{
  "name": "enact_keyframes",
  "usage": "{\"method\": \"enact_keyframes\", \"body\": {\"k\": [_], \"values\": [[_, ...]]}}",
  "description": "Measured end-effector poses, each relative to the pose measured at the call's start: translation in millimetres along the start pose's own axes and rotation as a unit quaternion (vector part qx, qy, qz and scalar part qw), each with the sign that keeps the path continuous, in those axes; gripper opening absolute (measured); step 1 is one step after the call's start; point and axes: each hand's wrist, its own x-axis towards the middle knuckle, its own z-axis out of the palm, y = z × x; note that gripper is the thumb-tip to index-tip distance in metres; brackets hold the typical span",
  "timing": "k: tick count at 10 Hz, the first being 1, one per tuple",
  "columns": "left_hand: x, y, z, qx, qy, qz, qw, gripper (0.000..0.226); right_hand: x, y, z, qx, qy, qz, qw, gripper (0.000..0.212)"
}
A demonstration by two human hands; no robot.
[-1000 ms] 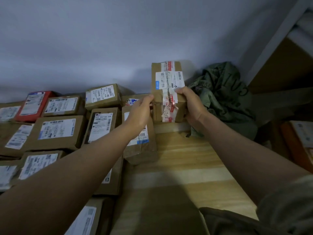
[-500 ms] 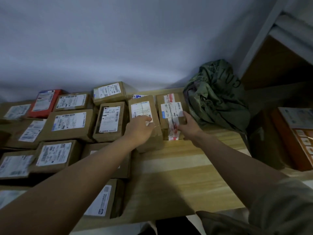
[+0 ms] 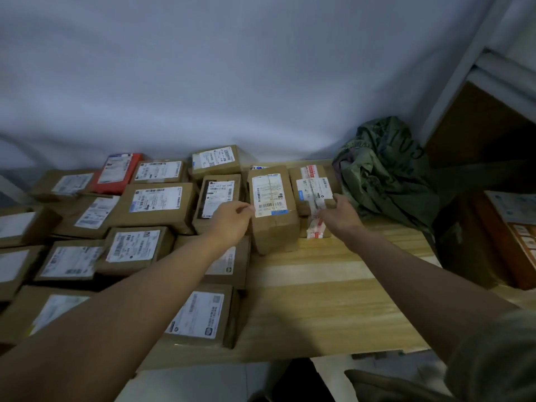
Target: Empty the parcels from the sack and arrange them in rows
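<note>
Several brown parcels with white labels lie in rows on the left of the wooden table [image 3: 333, 300], among them a red parcel [image 3: 119, 172]. At the right end of the back row lies a parcel with red-and-white tape [image 3: 311, 188]; my right hand [image 3: 338, 217] grips its near right corner. To its left a taller brown parcel [image 3: 272, 210] lies against it. My left hand [image 3: 232, 221] has curled fingers on that parcel's left edge. The green sack [image 3: 385, 175] lies crumpled against the wall, just right of the taped parcel.
A white wall runs behind the table. An orange box [image 3: 507, 236] sits low at the far right, below a shelf frame [image 3: 464, 68]. Bare wood stretches from the parcels to the table's near edge [image 3: 290, 358].
The taped parcel went from upright in both hands to flat at the row's end. My left hand moved to the neighbouring parcel's left edge. The camera pulled back.
</note>
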Motion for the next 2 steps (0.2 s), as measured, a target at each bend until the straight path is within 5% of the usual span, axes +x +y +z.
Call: {"method": "enact_keyframes", "body": {"k": [2], "values": [[-27, -21, -53, -0.062, 0.063, -0.025, 0.996, 0.032, -25, -32, 21, -0.007, -0.025, -0.036, 0.999, 0.069]]}}
